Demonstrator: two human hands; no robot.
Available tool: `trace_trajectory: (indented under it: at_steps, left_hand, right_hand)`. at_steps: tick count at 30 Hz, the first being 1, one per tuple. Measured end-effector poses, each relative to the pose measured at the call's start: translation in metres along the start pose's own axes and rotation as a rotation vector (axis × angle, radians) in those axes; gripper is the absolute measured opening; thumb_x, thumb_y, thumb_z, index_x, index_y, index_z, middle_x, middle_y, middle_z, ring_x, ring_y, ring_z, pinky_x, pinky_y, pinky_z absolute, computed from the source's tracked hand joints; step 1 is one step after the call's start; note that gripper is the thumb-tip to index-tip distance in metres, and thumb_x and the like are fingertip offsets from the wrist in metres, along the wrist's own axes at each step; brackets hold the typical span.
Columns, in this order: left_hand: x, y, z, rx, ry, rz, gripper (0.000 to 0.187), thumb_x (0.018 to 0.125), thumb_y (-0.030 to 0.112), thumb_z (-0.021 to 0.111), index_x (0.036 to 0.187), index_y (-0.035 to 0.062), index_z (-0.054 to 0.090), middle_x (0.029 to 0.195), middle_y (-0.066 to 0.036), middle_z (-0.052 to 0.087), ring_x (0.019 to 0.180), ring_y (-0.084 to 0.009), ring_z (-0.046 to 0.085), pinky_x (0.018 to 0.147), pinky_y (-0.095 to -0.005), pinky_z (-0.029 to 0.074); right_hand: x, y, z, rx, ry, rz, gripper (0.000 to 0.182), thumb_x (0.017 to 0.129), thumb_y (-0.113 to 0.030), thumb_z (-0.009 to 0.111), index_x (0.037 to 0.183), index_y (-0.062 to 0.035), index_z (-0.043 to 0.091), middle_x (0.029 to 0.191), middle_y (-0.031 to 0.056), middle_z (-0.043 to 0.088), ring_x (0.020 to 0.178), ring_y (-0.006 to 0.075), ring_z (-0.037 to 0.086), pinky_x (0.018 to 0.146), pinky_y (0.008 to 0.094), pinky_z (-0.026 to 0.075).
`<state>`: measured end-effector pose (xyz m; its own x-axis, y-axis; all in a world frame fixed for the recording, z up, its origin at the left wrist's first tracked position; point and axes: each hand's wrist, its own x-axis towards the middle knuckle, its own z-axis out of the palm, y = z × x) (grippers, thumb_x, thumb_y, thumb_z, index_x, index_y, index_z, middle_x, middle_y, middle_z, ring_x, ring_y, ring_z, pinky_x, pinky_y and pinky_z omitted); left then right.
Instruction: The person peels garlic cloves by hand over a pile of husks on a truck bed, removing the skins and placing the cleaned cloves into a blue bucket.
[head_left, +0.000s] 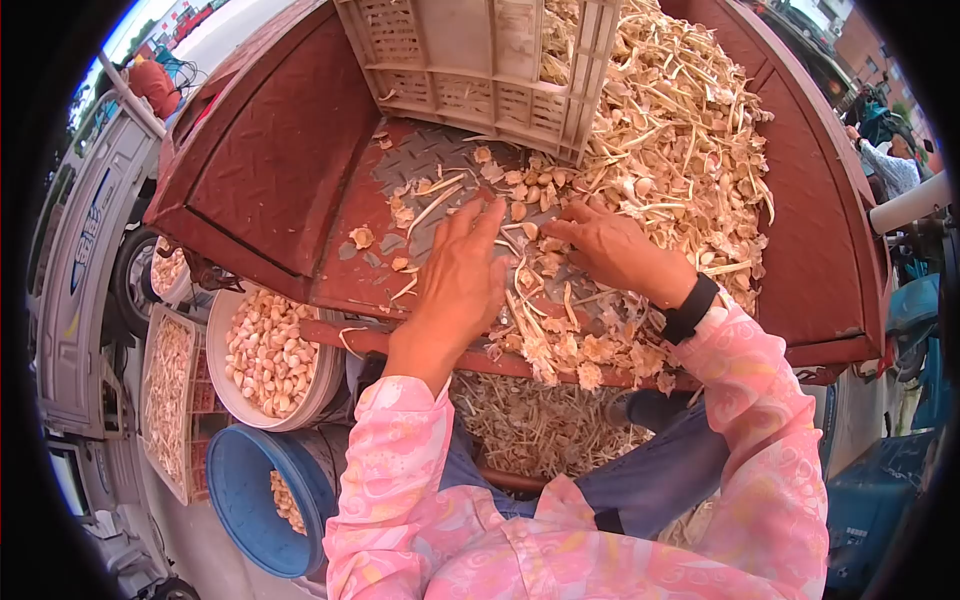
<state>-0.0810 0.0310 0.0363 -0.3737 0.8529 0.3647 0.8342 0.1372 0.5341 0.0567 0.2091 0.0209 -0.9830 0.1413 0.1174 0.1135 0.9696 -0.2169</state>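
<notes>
My left hand [460,275] lies over the red cart bed [350,200], fingers stretched forward and nothing visibly held. My right hand [625,255], with a black band at the wrist, reaches in from the right; its loosely bent fingers touch the loose garlic cloves [540,185]. Between and around both hands lie dry stalks and papery garlic skins [590,345]. Past my right hand rises a large heap of garlic cloves, stalks and husks [690,150]. What is under my palms is hidden.
A pale plastic crate [470,90] stands tilted on the cart bed ahead. At left are a white bucket of cloves [270,355], a blue bucket [250,490] with some cloves, and a filled crate [170,400]. Husks cover the ground below [540,420]. Vehicles and another person [890,165] are at the sides.
</notes>
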Motion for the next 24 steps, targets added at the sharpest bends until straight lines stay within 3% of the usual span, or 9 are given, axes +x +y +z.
trace_trajectory:
  at_steps: [6, 9, 12, 16, 19, 21, 22, 23, 24]
  left_hand:
    - [0.04, -0.003, 0.031, 0.196, -0.373, -0.266, 0.042, 0.078, 0.001, 0.05, 0.119, 0.0062, 0.052, 0.12, -0.016, 0.049, 0.114, -0.0341, 0.044, 0.092, -0.0425, 0.041]
    - [0.045, -0.005, 0.038, 0.109, -0.172, -0.187, 0.039, 0.077, 0.001, 0.051, 0.115, 0.0061, 0.055, 0.114, -0.015, 0.052, 0.111, -0.0335, 0.046, 0.089, -0.0427, 0.043]
    - [0.048, -0.014, 0.055, 0.166, -0.143, -0.038, 0.031, 0.075, 0.0, 0.053, 0.105, 0.0052, 0.061, 0.111, -0.016, 0.054, 0.107, -0.0335, 0.049, 0.084, -0.0426, 0.044]
    - [0.037, -0.014, 0.047, 0.176, -0.233, -0.083, 0.021, 0.074, -0.001, 0.056, 0.094, 0.0028, 0.063, 0.103, -0.018, 0.057, 0.096, -0.0359, 0.054, 0.079, -0.0436, 0.045]
    - [0.019, -0.012, 0.035, 0.084, -0.207, -0.108, 0.017, 0.075, 0.001, 0.057, 0.091, 0.0019, 0.063, 0.096, -0.019, 0.058, 0.084, -0.0376, 0.058, 0.073, -0.0425, 0.046]
    - [0.007, -0.011, 0.03, -0.13, -0.085, -0.171, 0.016, 0.076, 0.002, 0.058, 0.092, 0.0022, 0.063, 0.092, -0.02, 0.058, 0.076, -0.0375, 0.06, 0.067, -0.0415, 0.047]
    - [0.002, -0.01, 0.026, -0.267, -0.082, -0.222, 0.017, 0.083, 0.006, 0.056, 0.098, 0.0014, 0.061, 0.09, -0.018, 0.06, 0.069, -0.0286, 0.064, 0.059, -0.033, 0.05]
    - [-0.002, -0.004, 0.024, -0.568, -0.093, -0.375, 0.018, 0.086, 0.007, 0.054, 0.102, 0.0004, 0.059, 0.09, -0.016, 0.06, 0.07, -0.0253, 0.064, 0.059, -0.0297, 0.05]
    - [-0.004, 0.005, 0.02, -0.87, -0.103, -0.526, 0.02, 0.088, 0.009, 0.052, 0.105, -0.0006, 0.057, 0.09, -0.015, 0.06, 0.071, -0.022, 0.064, 0.058, -0.0264, 0.051]
  right_hand:
    - [-0.025, -0.011, -0.043, 0.13, -0.016, 0.138, 0.023, 0.079, -0.008, 0.058, 0.102, -0.0069, 0.062, 0.097, 0.0125, 0.059, 0.084, 0.0319, 0.06, 0.071, 0.0406, 0.049]
    - [0.021, 0.015, -0.025, 0.145, 0.152, 0.041, 0.016, 0.078, -0.007, 0.058, 0.093, -0.0053, 0.062, 0.092, 0.0124, 0.06, 0.08, 0.0324, 0.061, 0.069, 0.0388, 0.049]
    - [0.057, 0.026, -0.003, 0.064, 0.129, -0.102, 0.012, 0.076, -0.005, 0.058, 0.088, -0.0031, 0.06, 0.086, 0.015, 0.058, 0.081, 0.0339, 0.059, 0.068, 0.0403, 0.047]
    - [0.059, 0.018, 0.009, -0.107, 0.027, -0.125, 0.008, 0.074, -0.004, 0.058, 0.082, -0.0011, 0.056, 0.079, 0.015, 0.058, 0.075, 0.0351, 0.059, 0.066, 0.0415, 0.047]
    - [0.037, 0.013, 0.007, 0.155, 0.044, -0.103, 0.012, 0.072, -0.004, 0.058, 0.083, -0.0002, 0.056, 0.078, 0.0176, 0.058, 0.072, 0.0354, 0.059, 0.063, 0.0404, 0.047]
    - [0.023, 0.016, 0.002, 0.425, -0.06, 0.077, 0.012, 0.079, -0.007, 0.059, 0.089, 0.0003, 0.057, 0.075, 0.0111, 0.061, 0.068, 0.0222, 0.061, 0.059, 0.0318, 0.048]
    - [0.016, 0.014, 0.001, 0.655, -0.091, 0.221, 0.012, 0.08, -0.008, 0.059, 0.089, 0.0001, 0.058, 0.073, 0.0092, 0.061, 0.067, 0.0183, 0.061, 0.059, 0.0297, 0.048]
    - [0.009, 0.013, 0.001, 0.885, -0.12, 0.367, 0.012, 0.082, -0.009, 0.059, 0.09, -0.0001, 0.058, 0.071, 0.0073, 0.062, 0.067, 0.0144, 0.061, 0.058, 0.0276, 0.048]
    - [0.004, 0.011, -0.005, 0.992, -0.204, 0.492, 0.016, 0.088, -0.013, 0.057, 0.1, -0.0021, 0.056, 0.081, -0.0019, 0.059, 0.071, 0.0054, 0.058, 0.062, 0.0207, 0.048]
